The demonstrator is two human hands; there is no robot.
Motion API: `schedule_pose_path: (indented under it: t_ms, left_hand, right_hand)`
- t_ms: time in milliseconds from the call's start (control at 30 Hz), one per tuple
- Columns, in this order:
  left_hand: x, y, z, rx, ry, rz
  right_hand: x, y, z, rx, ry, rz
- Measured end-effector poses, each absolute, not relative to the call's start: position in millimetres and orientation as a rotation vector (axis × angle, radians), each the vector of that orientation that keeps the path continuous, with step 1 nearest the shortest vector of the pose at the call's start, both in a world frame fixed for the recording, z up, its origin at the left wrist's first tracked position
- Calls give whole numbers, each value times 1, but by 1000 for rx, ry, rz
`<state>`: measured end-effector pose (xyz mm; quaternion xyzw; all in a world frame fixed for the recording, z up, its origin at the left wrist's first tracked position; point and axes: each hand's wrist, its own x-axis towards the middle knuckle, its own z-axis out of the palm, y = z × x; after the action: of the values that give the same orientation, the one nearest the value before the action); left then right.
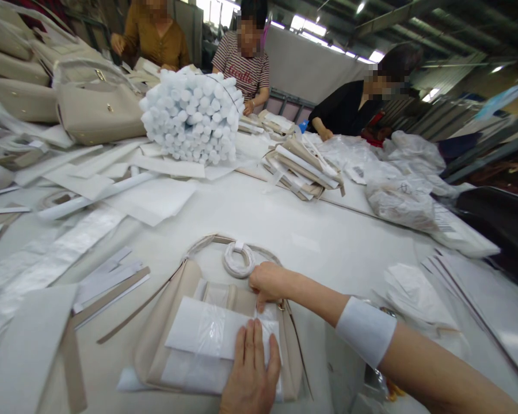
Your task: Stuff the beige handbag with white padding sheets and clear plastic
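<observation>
A beige handbag (pixel 190 275) lies on the table in front of me, its handle (pixel 211 237) arching away from me. A coiled, wrapped strap (pixel 238 261) rests inside the handle's arch. Across the bag lies a white paper sheet (pixel 194 328) with clear film over its middle. My left hand (pixel 254 362) presses on the sheet with fingers stretched out, holding nothing. Just above it, my right hand (pixel 270 284) is closed at the bag's top edge, beside the coil. Whatever its fingers grip is hidden. A white band (pixel 366 330) wraps my right forearm.
Paper sheets and beige strips (pixel 112 299) cover the left side. Finished-looking handbags (pixel 99 106) and a bundle of white foam rods (pixel 194 118) stand behind. Flat beige pieces (pixel 302 167) are stacked ahead, plastic bags (pixel 401 195) lie right, and several people work across the table.
</observation>
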<state>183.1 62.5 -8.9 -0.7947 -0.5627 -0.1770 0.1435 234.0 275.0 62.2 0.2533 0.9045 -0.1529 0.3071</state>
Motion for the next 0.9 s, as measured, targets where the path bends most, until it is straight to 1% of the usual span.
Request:
schedule_pose_path:
  t_ms: [100, 167, 233, 367, 533, 633, 733, 767, 833, 900]
  left_hand:
    - [186, 63, -9, -2270, -1680, -545]
    - [187, 64, -8, -2258, -1712, -583]
    - [186, 65, -5, -2254, -1701, -596]
    - [182, 68, 3, -2262, -1666, -567]
    - [182, 69, 0, -2269, -1682, -598]
    - [179, 70, 3, -2338, -1679, -625]
    - [157, 68, 27, -2638, -1615, -653]
    - [144, 66, 38, -2744, -1584, -706]
    - [111, 59, 60, -2831, -1550, -927]
    - [70, 50, 73, -2587, -1699, -1194]
  right_hand:
    - [250, 285, 56, 797, 2347, -783]
    - [262, 286, 59, 827, 2367, -875]
    - [271, 278, 68, 871, 2423, -868]
    - [274, 235, 78, 1012, 2605, -729]
    - [268, 172, 56, 1237, 2694, -289]
    - [270, 160, 41, 1324, 2742, -235]
    - [273, 161, 33, 1361, 2789, -237]
    - [274, 161, 32, 1381, 2804, -223]
    - [275, 161, 30, 1425, 2829, -190]
    - [275, 159, 29, 1463, 2843, -171]
